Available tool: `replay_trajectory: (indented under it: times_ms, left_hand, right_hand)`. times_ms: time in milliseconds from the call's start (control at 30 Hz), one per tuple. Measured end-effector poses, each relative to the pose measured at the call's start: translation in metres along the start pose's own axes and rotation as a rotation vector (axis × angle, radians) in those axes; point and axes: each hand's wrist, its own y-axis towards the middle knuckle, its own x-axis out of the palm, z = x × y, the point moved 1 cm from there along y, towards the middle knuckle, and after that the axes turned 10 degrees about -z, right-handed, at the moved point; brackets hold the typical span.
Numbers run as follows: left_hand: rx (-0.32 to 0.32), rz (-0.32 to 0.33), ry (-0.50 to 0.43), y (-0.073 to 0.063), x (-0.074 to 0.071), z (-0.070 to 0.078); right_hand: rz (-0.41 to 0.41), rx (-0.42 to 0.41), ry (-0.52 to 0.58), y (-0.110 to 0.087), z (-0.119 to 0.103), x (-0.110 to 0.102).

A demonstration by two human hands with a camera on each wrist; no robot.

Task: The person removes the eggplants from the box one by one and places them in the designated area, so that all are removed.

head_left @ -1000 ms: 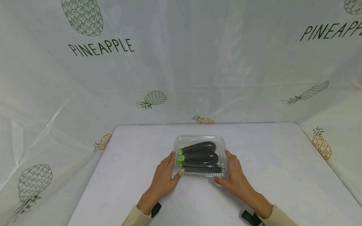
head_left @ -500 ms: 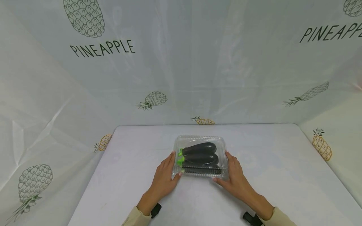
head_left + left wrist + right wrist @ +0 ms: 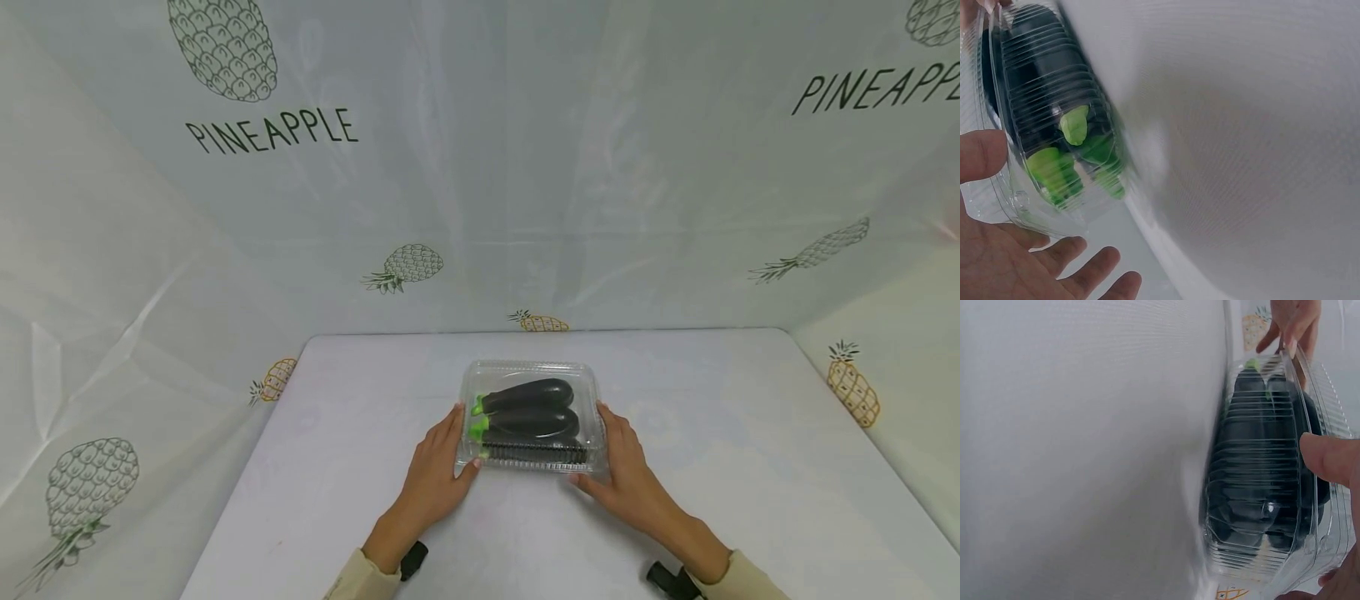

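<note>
A clear plastic clamshell container (image 3: 534,368) rests on the white table. Dark eggplants (image 3: 534,422) with green stems lie inside, seen through the ribbed wall (image 3: 1047,69). The left hand (image 3: 437,471) rests at its left front corner, thumb at the front rim and straight fingers along the side. Its fingers look spread and extended in the left wrist view. At the opposite corner, the right hand (image 3: 628,477) has its thumb (image 3: 1332,456) by the rim and extended fingers along the right side. The container's lid looks shut. Part of the right fingers is hidden behind the container.
White table surface (image 3: 360,392) surrounds the container. A pineapple-print sheet (image 3: 637,167) hangs behind the table and down both sides. Black wrist cameras (image 3: 675,581) sit below the hands near the beige sleeves.
The right thumb shifts slightly outward along the front rim. The container and the left hand stay almost where they were.
</note>
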Motion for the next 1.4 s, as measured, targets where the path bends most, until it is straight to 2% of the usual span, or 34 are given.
replay_trajectory:
  times_ms: [333,633,967,1400]
  left_hand:
    - [0.006,0.001,-0.008,-0.0009,-0.0016,0.0022]
    - [0.012,0.008,-0.009,-0.0025,-0.0029,0.0040]
    - [0.003,0.002,-0.013,-0.0004,0.0012,-0.0014]
    - [0.001,0.000,-0.013,-0.0005,0.0010,-0.0007]
  right_hand:
    - [0.006,0.000,0.013,0.0011,0.0025,0.0002]
    - [0.072,-0.065,-0.047,-0.0007,0.0050,0.0055]
    - [0.022,-0.051,-0.052,-0.0018,0.0061,0.0047]
    - [0.033,-0.040,-0.039,0.0005,0.0047,0.0030]
